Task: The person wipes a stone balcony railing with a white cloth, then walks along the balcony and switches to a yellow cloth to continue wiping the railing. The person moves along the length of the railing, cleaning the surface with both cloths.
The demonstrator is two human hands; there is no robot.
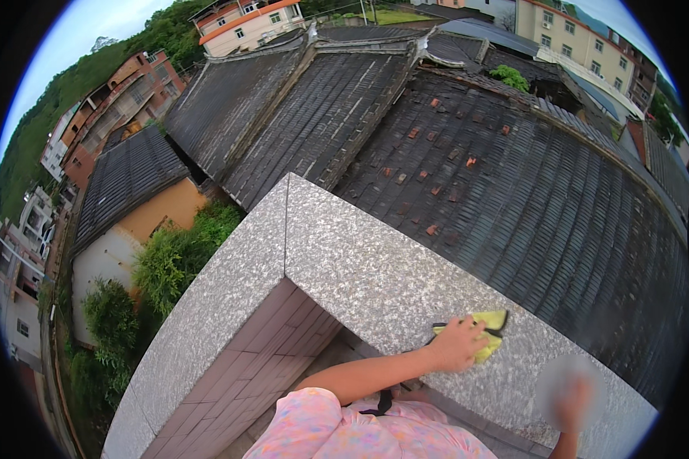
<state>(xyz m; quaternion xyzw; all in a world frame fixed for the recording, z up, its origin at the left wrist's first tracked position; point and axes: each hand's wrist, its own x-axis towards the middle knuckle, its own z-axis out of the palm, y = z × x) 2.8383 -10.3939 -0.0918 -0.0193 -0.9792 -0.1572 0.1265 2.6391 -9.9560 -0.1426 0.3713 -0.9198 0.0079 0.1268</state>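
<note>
My left hand [456,345] presses a folded yellow cloth [490,319] with dark edging onto the speckled grey granite coping [373,269] of a parapet wall. Parts of the cloth stick out beyond my fingers towards the outer edge. Farther right, my right hand [575,396] is raised over or beside the same coping. A round blurred patch covers it, so its fingers and anything in them cannot be made out.
The coping turns a corner at a joint, with a brownish tiled inner wall [247,367] beneath. Beyond its outer edge is a drop to dark tiled roofs [528,206] strewn with loose brick pieces. Green trees [166,267] and an ochre-walled house [163,212] stand below on the left.
</note>
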